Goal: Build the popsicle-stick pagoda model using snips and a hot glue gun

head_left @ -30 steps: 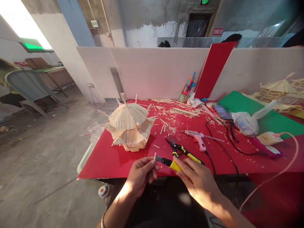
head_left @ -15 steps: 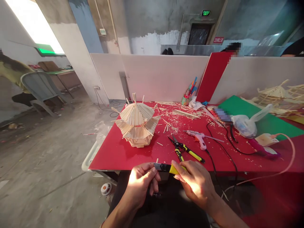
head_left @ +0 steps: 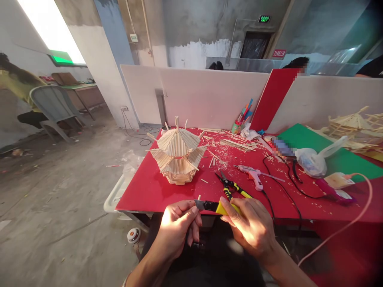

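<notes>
My right hand (head_left: pixel 253 223) is closed round the yellow handle of a utility knife (head_left: pixel 211 205), its blade pointing left. The blade's tip lies by the thumb of my left hand (head_left: pixel 181 223), whose fingers pinch a thin wooden stick (head_left: pixel 199 197); only its upper end shows above them. Both hands are in front of the table's near edge, over my lap. Beyond them, a pagoda-like model (head_left: pixel 178 153) made of wooden sticks stands on the red table (head_left: pixel 143 197). Black-and-yellow pliers (head_left: pixel 229 185) lie just past my right hand.
A pink glue gun (head_left: pixel 251 174) rests right of the pliers, its cord trailing off the front edge. Sticks and shavings (head_left: pixel 223 149) litter the table's back. Also there are a pen holder (head_left: pixel 236 127), a plastic bag (head_left: pixel 312 162) and a green board (head_left: pixel 335 143). A person sits at far left.
The view has shifted slightly, so the table and model appear a little further right. Both hands keep their holds; the knife has barely moved against the left thumb.
</notes>
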Demonstrator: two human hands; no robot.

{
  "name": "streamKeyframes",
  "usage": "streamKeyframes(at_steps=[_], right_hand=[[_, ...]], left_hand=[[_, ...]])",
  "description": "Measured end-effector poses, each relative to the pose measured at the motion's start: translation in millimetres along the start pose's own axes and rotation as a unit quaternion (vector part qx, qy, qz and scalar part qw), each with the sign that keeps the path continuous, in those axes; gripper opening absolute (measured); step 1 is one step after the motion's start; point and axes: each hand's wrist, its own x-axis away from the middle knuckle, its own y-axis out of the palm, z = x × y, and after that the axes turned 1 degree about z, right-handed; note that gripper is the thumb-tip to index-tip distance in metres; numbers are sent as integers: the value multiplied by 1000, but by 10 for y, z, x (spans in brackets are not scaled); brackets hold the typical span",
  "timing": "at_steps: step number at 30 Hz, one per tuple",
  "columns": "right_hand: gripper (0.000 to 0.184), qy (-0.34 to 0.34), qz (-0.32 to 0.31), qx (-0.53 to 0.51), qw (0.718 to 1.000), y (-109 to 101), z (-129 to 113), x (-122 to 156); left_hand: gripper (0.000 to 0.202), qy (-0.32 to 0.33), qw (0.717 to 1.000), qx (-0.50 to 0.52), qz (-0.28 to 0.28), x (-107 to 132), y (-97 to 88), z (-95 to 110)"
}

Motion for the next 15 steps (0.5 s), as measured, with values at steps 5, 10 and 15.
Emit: streamKeyframes(at_steps=[5, 10, 15], right_hand=[[38, 177, 79, 240, 951, -260, 647, 31], [40, 227, 102, 107, 963, -401, 682, 21], [33, 186, 6, -115, 976, -172, -40, -5]], left_hand=[[41, -60, 998, 30, -12, 111, -92, -185], [40, -49, 996, 78, 13, 68, -131, -280], [44, -32, 997, 71, 16, -6, -108, -182]])
